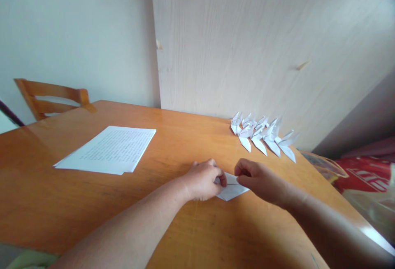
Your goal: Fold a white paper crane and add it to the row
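Note:
A small folded sheet of white paper (228, 192) lies on the wooden table between my two hands, its near corner pointing toward me. My left hand (205, 180) holds down the paper's left side with thumb and fingers curled onto it. On the other side, my right hand (257, 179) pinches the right part of the paper between thumb and bent forefinger. Part of the folds is hidden beneath the fingers. Several finished folded paper birds (262, 133) stand in rows beyond my right hand, near the table's back edge.
A stack of printed sheets (108, 151) rests on the left of the table (173, 137). Behind the table's far left corner is a wooden chair (57, 94). A pale wooden panel (216, 54) rises along the back. Red and clear bags (367, 176) lie past the right edge.

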`<control>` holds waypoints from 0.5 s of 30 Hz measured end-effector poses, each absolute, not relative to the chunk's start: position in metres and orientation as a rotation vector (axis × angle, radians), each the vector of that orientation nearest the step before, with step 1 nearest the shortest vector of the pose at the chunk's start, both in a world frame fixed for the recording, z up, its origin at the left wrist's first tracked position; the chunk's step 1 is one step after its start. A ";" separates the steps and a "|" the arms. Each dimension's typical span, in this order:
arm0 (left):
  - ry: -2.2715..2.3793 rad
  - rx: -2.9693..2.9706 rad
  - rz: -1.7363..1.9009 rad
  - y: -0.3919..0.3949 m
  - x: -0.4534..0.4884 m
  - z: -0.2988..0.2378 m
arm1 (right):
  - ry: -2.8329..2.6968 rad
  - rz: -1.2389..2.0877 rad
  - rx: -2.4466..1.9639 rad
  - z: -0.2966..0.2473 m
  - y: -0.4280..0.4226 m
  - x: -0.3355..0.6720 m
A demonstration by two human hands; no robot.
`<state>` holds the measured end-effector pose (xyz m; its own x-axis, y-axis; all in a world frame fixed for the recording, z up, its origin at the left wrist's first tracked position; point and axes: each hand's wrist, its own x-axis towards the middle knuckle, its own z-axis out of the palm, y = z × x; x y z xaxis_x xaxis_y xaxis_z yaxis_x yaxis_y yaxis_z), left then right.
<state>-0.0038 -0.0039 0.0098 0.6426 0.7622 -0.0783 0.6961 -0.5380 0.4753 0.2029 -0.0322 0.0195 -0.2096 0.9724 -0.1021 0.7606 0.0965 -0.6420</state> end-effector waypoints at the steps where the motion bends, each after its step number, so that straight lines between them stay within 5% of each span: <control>1: 1.133 2.395 0.194 -0.004 -0.004 0.010 | -2.021 0.865 -1.699 0.020 -0.033 0.197; 15: 0.909 2.365 0.109 0.016 -0.023 0.009 | -2.157 1.043 -1.784 0.011 -0.028 0.183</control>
